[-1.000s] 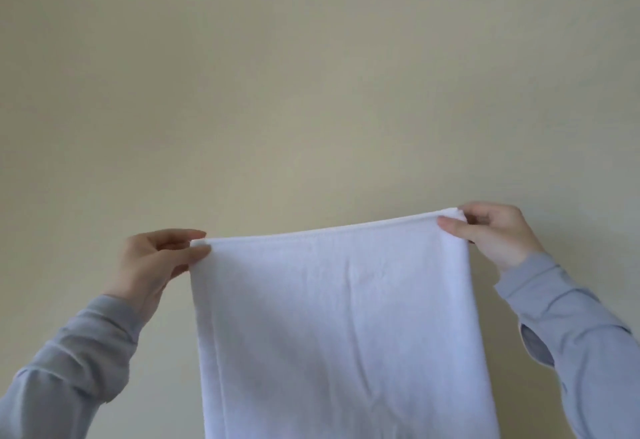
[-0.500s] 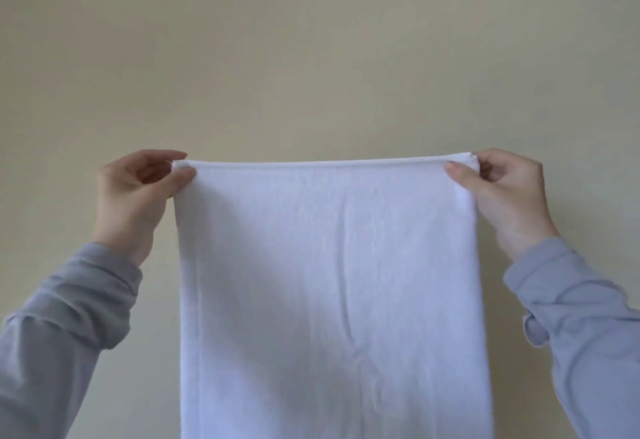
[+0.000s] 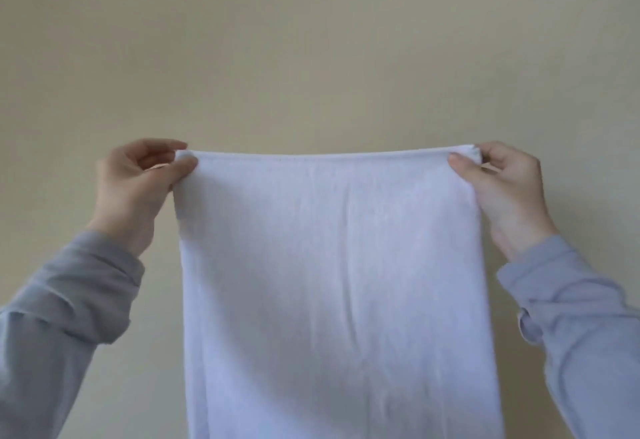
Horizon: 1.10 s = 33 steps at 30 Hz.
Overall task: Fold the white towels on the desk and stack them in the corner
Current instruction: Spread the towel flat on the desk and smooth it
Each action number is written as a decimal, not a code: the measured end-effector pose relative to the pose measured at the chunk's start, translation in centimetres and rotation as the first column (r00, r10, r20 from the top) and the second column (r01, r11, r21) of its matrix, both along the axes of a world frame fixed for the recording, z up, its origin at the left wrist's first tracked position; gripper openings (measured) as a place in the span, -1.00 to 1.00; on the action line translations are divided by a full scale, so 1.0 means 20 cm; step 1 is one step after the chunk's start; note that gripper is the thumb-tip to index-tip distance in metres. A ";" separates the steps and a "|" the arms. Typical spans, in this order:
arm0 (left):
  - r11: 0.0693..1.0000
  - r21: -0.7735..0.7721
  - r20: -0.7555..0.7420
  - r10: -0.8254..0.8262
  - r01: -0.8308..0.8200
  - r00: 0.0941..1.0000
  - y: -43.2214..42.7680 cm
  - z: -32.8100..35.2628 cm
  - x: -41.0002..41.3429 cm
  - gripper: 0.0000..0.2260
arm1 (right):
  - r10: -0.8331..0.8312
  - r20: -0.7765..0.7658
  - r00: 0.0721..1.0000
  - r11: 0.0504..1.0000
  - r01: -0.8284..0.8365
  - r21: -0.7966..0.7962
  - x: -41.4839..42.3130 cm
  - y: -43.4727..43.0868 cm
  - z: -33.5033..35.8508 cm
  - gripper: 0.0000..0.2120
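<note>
The white towel [image 3: 329, 282] is hanging flat down the middle of the frame, its top edge now sitting level and higher than a second ago, so the slant is gone. The left hand [image 3: 135, 192] and right hand [image 3: 502, 192] are each pinching a top corner in a tight thumb-and-finger grip. The cloth is looking squared for a first fold, though the bench is lying out of view.

A plain wall [image 3: 311, 50] fills the whole background, painted a flat pale beige with a faint greenish cast. Its surface looks smooth and matte. The light on it is soft and even, a little brighter across the middle and lower part and dimmer toward the top edge and upper corners.
</note>
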State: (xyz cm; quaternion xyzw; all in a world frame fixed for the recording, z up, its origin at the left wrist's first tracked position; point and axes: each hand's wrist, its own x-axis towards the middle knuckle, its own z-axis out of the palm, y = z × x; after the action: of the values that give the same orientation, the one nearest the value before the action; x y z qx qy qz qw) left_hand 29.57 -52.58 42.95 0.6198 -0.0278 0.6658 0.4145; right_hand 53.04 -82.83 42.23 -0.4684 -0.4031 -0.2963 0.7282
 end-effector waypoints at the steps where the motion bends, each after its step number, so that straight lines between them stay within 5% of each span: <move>1: 1.000 -0.030 0.008 0.000 0.000 1.000 0.01 -0.03 0.03 -0.86 | 0.007 -0.007 1.000 1.000 -0.007 0.017 0.00 0.01 -0.01 -0.85; 12: 0.993 -0.057 -0.014 -0.100 0.099 0.995 -0.22 -0.11 0.22 -0.86 | -0.100 -0.103 0.990 0.995 0.099 -0.015 0.17 -0.24 -0.12 -0.86; 23: 0.966 -0.044 -0.047 -0.258 0.256 0.965 -0.95 -0.22 0.57 -0.89 | -0.539 -0.137 0.831 0.842 0.530 -0.095 0.39 -0.97 -0.08 -0.89; 28: 0.950 -0.109 -0.064 -0.300 0.292 0.952 -1.09 -0.47 0.52 -0.87 | -0.586 -0.036 0.810 0.807 0.579 -0.115 0.47 -0.89 0.08 -0.89; 33: 0.939 -0.299 -0.292 -0.262 0.172 0.920 -1.05 -1.00 0.32 -0.82 | -0.572 0.199 0.795 0.727 0.605 -0.324 0.51 -0.42 -0.14 -0.91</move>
State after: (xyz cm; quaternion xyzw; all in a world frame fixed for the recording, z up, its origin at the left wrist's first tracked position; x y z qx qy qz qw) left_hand 36.03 -73.53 22.98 0.6530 0.0625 0.5005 0.5650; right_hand 63.29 -91.31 39.33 -0.6879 -0.3128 -0.4495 0.4763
